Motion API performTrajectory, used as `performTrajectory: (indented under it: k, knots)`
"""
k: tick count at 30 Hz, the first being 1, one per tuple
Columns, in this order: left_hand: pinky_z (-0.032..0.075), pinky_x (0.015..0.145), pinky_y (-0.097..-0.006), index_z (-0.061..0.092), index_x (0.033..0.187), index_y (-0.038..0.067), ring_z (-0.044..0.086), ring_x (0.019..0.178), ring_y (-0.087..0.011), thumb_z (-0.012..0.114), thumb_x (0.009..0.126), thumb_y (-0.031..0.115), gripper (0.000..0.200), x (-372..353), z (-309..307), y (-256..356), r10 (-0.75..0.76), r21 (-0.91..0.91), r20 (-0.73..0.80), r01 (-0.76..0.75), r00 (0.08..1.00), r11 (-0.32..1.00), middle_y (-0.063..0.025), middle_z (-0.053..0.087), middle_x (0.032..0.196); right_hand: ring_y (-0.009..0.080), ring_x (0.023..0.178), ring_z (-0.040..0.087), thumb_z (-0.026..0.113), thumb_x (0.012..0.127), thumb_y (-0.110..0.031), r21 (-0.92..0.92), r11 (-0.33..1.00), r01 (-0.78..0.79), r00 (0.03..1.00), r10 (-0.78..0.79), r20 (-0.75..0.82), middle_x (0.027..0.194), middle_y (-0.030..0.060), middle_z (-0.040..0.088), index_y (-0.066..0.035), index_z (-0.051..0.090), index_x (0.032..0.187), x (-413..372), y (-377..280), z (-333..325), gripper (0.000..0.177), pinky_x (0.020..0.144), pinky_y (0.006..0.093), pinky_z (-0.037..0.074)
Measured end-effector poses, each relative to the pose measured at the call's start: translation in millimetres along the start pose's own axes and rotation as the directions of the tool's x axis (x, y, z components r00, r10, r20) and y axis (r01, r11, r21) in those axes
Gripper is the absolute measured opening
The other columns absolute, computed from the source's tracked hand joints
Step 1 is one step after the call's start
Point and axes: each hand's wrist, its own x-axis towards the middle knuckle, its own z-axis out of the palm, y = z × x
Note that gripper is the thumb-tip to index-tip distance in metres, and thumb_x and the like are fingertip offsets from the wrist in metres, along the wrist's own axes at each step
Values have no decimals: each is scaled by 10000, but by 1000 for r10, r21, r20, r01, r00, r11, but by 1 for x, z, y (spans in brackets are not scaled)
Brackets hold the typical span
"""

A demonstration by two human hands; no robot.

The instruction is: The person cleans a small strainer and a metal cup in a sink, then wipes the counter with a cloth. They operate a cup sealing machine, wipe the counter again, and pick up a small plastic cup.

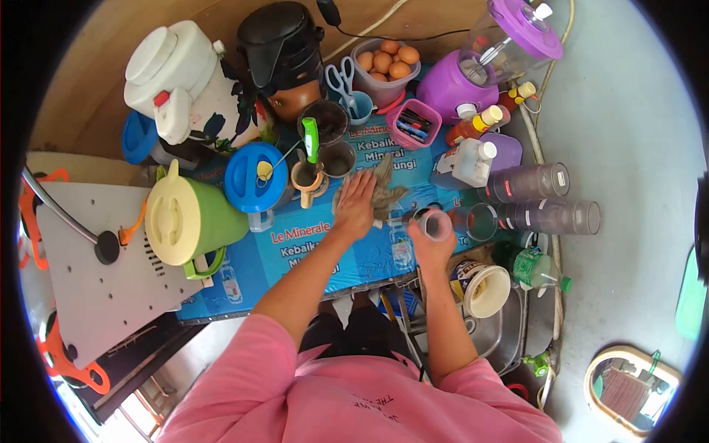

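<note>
My left hand (356, 207) lies flat with its fingers stretched out on a crumpled grey-brown cloth (385, 193), pressing it against the blue printed table cover (295, 255). Part of the cloth sticks out on either side of the hand. Closed around a clear plastic cup (440, 226) is my right hand (436, 252), near the table's right side. To the cup's right, more see-through cups (481, 221) lie on their sides in nested stacks. Left of the cloth stand a dark cup (340, 159) and a small tan cup (305, 176).
Behind are a rice cooker (221, 96), a black jug (277, 48), a tub of eggs (384, 74) and a purple blender (458, 88). A green pitcher (196, 221) and blue-lidded jug (255, 177) stand left. A white bucket (487, 292) sits over the sink (487, 340) at right.
</note>
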Motion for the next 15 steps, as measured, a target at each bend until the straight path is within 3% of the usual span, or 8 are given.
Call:
performTrajectory:
  k: [4,6,10,12,15]
  knots:
    - [158,1240,-488,361,1494,10,218,1504,-330,592,788,17,744,-58,-15,-1,-19,-49,40,21,999,999,-147,296,1598,220,823,691,819,682,-141,51,999,14,999,-16,38,919,120,709,-8,672,947,36,-20,46,332,767,345,540]
    - [158,1241,-488,360,1497,14,215,1505,-332,596,785,19,750,-85,-26,-3,-16,-39,71,18,997,999,-144,299,1597,275,837,701,800,696,-153,-34,999,18,997,-15,78,918,157,709,-5,672,902,55,-28,86,284,771,381,541]
    - [156,1244,-471,350,1513,30,203,1511,-316,638,786,63,783,-140,-49,-12,-45,30,178,40,983,999,-130,297,1603,320,876,693,816,684,-155,-16,1000,2,993,0,119,921,178,702,-3,657,920,86,-33,148,323,788,413,536]
    - [150,1246,-472,338,1521,38,200,1513,-314,647,782,68,801,-162,-64,-19,-84,42,225,77,971,996,-126,291,1607,337,956,673,851,671,-178,-8,986,169,982,-167,88,987,192,686,2,619,1041,94,-30,165,472,838,420,524]
    - [133,1249,-469,315,1534,49,195,1515,-312,657,778,73,830,-192,-76,-37,-190,103,259,168,947,980,-121,281,1613,366,1042,647,878,659,-205,79,982,170,983,-175,64,1085,207,663,10,553,1151,96,-29,165,628,890,421,513]
